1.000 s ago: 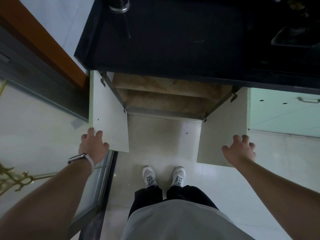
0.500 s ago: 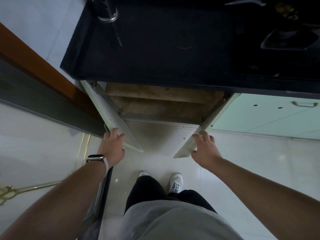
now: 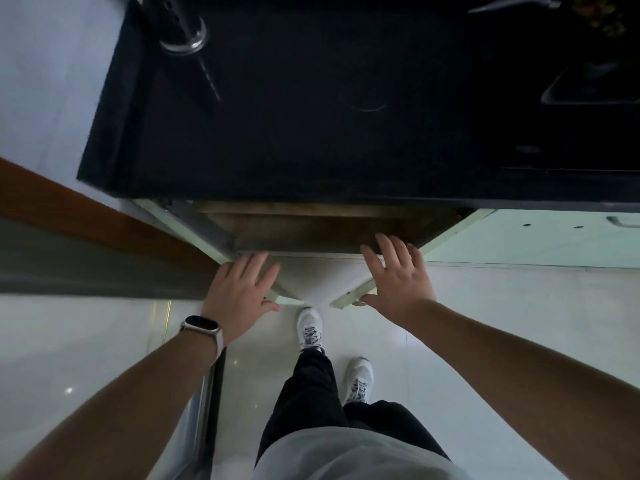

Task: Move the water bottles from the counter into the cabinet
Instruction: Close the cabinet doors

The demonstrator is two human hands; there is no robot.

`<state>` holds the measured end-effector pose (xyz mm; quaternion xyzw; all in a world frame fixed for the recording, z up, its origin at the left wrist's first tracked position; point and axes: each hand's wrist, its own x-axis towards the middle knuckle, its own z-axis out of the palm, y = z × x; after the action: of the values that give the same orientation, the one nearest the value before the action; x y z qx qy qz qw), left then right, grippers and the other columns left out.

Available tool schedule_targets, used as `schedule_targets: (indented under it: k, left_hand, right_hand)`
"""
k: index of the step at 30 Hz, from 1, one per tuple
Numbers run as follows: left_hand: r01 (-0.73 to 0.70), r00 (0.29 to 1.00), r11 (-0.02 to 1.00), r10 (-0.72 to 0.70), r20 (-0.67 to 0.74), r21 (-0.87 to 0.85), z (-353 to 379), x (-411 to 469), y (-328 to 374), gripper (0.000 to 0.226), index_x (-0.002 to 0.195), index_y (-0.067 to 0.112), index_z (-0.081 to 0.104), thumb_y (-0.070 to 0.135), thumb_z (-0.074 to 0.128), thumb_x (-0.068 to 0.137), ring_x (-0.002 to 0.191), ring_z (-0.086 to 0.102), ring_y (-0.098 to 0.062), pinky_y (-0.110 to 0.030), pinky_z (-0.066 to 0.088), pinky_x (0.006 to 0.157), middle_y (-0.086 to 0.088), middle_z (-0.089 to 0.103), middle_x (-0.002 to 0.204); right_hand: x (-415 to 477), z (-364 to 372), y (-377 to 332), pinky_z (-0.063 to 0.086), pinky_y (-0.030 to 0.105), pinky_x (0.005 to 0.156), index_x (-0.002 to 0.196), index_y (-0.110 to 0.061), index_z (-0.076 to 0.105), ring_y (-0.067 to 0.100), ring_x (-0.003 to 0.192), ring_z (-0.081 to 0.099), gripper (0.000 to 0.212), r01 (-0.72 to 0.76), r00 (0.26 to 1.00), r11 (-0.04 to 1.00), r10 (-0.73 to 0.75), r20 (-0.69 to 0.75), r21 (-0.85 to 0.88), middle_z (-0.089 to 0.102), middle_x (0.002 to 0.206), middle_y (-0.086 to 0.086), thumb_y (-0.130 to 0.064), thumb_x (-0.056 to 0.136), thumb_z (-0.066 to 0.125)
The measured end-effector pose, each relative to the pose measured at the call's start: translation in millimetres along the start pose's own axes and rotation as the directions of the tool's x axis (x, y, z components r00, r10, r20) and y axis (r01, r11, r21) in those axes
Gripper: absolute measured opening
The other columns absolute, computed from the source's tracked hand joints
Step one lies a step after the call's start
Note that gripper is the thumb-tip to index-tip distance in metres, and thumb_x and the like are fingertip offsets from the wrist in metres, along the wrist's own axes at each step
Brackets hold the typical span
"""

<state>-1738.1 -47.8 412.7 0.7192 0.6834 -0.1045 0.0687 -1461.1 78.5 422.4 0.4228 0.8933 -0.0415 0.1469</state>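
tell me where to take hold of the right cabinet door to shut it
Take the right door at its free end, the corner nearest you, coming from the outer face. It stands half-open, edge-on, so a flat palm there, where the right hand lies, should give most leverage.

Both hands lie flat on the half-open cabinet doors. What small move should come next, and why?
Probably press both doors inward until they meet. The left hand lies flat on the left door and the right hand on the right door. Both doors stand angled, with a gap between their free edges, and neither hand holds a bottle.
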Motion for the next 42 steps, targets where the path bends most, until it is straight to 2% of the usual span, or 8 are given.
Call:
schedule_targets:
  k: [5,9,19,23,28,32,35,42]
  left_hand:
    - [-0.073,0.985,0.995,0.061,-0.159,-0.069,-5.8,60.6,-2.4,0.104,0.147,0.014,0.039,0.059,0.085,0.065,0.140,0.033,-0.040,-0.061,0.037,0.109,-0.021,0.033,0.154]
    - [-0.090,0.969,0.992,0.066,-0.238,-0.094,-12.3,106.0,-5.7,0.107,0.152,0.017,0.033,0.054,0.086,0.067,0.144,0.026,-0.040,-0.064,0.031,0.112,-0.020,0.026,0.157]
    - [-0.067,0.964,0.996,0.047,-0.261,-0.067,-24.8,184.2,-15.3,0.082,0.149,0.015,0.047,0.022,0.083,0.076,0.138,0.043,-0.039,-0.063,0.035,0.110,-0.019,0.048,0.149]
    - [-0.111,0.953,0.989,0.079,-0.292,-0.094,-23.2,183.8,-17.6,0.075,0.147,0.014,0.049,0.014,0.079,0.078,0.136,0.045,-0.039,-0.062,0.035,0.110,-0.019,0.049,0.148]
    - [-0.325,0.923,0.934,0.279,-0.264,-0.151,-29.9,178.3,-37.0,0.075,0.146,0.014,0.050,-0.001,0.070,0.076,0.142,0.038,-0.035,-0.059,0.027,0.118,-0.017,0.045,0.151]
    - [-0.297,0.944,0.938,0.259,-0.206,-0.180,-43.4,178.2,-40.1,0.069,0.144,0.014,0.053,0.004,0.072,0.078,0.140,0.042,-0.034,-0.053,0.034,0.117,-0.016,0.047,0.149]
    - [-0.288,0.949,0.938,0.253,-0.187,-0.192,-55.5,175.0,-40.7,0.064,0.142,0.015,0.057,0.010,0.072,0.080,0.137,0.046,-0.033,-0.052,0.038,0.114,-0.014,0.052,0.146]
    - [-0.224,0.956,0.962,0.186,-0.225,-0.155,-115.7,164.5,-40.8,0.057,0.149,0.020,0.048,0.028,0.062,0.094,0.146,0.037,-0.030,-0.048,0.028,0.119,-0.009,0.044,0.155]
  right_hand:
    - [43.8,-12.5,-8.1,-0.003,0.055,0.117,0.156,-0.022,0.001,0.036,0.149,-0.006,0.108,0.002,1.000,1.000,-0.002,0.003,-0.009,-0.003,0.164,0.014,-0.071,0.080,0.058]
    - [72.2,-15.7,-7.8,-0.003,0.056,0.117,0.154,-0.022,-0.006,0.035,0.149,-0.005,0.116,-0.050,0.998,0.999,0.050,-0.028,0.002,-0.003,0.163,0.013,-0.074,0.075,0.061]
    - [133.2,-17.6,-8.9,0.031,0.060,0.108,0.138,-0.015,0.050,0.038,0.123,0.048,0.084,-0.122,0.927,0.990,0.139,-0.349,0.070,0.051,0.136,0.018,-0.043,0.066,0.082]
    - [139.4,-17.8,-8.4,0.031,0.059,0.107,0.137,-0.015,0.050,0.038,0.120,0.049,0.079,-0.133,0.927,0.988,0.152,-0.342,0.078,0.052,0.133,0.018,-0.039,0.068,0.079]
    - [138.5,-29.4,-6.3,0.036,0.056,0.104,0.136,-0.015,0.051,0.037,0.116,0.050,0.073,-0.125,0.941,0.988,0.146,-0.306,0.086,0.053,0.130,0.017,-0.027,0.070,0.078]
    - [136.6,-47.6,-8.5,0.038,0.052,0.104,0.136,-0.016,0.050,0.034,0.114,0.050,0.069,-0.138,0.970,0.989,0.147,-0.192,0.060,0.052,0.130,0.014,-0.028,0.073,0.076]
    - [130.1,-64.8,-6.6,0.026,0.050,0.113,0.139,-0.020,0.042,0.029,0.125,0.043,0.062,-0.114,0.988,0.993,0.114,-0.100,0.011,0.043,0.140,0.008,-0.037,0.084,0.064]
    - [112.0,-134.3,14.2,0.019,0.048,0.118,0.142,-0.024,0.040,0.027,0.136,0.036,0.051,-0.097,0.976,0.993,0.109,-0.187,0.070,0.040,0.147,0.003,-0.048,0.097,0.043]
